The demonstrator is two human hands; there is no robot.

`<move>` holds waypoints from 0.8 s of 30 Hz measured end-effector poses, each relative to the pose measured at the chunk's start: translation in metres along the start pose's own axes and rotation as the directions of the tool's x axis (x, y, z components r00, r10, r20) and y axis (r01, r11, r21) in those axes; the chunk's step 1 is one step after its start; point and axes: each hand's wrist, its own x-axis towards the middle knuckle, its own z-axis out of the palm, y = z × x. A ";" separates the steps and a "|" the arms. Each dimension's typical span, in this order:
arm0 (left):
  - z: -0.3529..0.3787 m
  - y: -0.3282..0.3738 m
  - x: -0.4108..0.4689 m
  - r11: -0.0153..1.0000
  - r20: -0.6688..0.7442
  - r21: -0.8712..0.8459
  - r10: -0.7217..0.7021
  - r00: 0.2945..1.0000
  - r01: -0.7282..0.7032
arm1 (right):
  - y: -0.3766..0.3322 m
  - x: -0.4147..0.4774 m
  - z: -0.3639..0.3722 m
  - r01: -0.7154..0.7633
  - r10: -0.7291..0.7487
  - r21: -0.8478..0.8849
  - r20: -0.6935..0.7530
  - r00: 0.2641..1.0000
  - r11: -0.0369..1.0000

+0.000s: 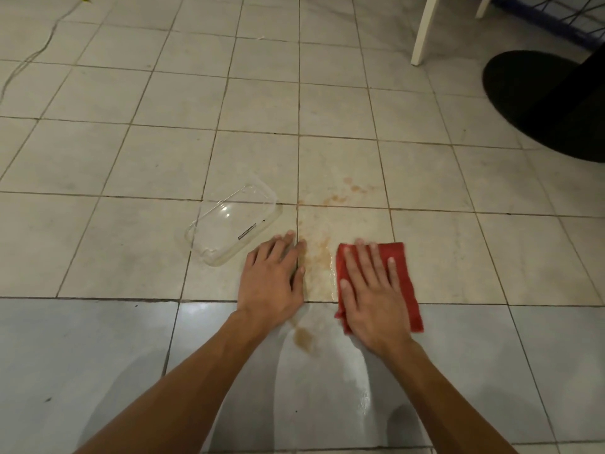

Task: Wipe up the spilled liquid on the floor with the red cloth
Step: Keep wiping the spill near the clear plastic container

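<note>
The red cloth [404,276] lies flat on the tiled floor [131,152], and my right hand [371,290] presses on it with straight, spread fingers. Brownish spilled liquid [319,257] streaks the tiles just left of the cloth, with spots farther away [350,188] and a small puddle nearer me [302,337]. My left hand [273,280] rests flat on the floor at the left edge of the spill, holding nothing.
A clear plastic container [229,221] lies tipped on the floor left of my left hand. A dark round object [550,103] and white furniture legs [425,31] stand at the far right. A cable [36,50] runs along the far left.
</note>
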 end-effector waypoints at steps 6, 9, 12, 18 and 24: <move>0.000 -0.003 0.000 1.000 -0.003 0.001 0.016 1.000 -0.016 | 0.031 -0.038 -0.001 0.182 -0.181 -0.035 0.032 0.983 0.983; 0.002 -0.002 0.000 1.000 0.002 -0.001 0.009 1.000 -0.009 | 0.029 -0.010 0.001 -0.025 0.025 -0.013 -0.005 1.000 1.000; 0.002 -0.003 -0.001 1.000 -0.004 0.001 0.009 1.000 -0.009 | 0.002 -0.002 0.004 -0.002 0.002 -0.020 0.001 1.000 1.000; -0.001 -0.006 -0.001 1.000 0.026 -0.006 0.025 0.999 -0.024 | 0.030 -0.045 0.000 0.264 -0.262 -0.034 0.063 0.963 0.964; -0.002 -0.005 -0.007 1.000 0.027 -0.026 0.001 1.000 0.000 | 0.015 -0.002 0.000 -0.076 0.076 -0.001 0.012 0.997 0.997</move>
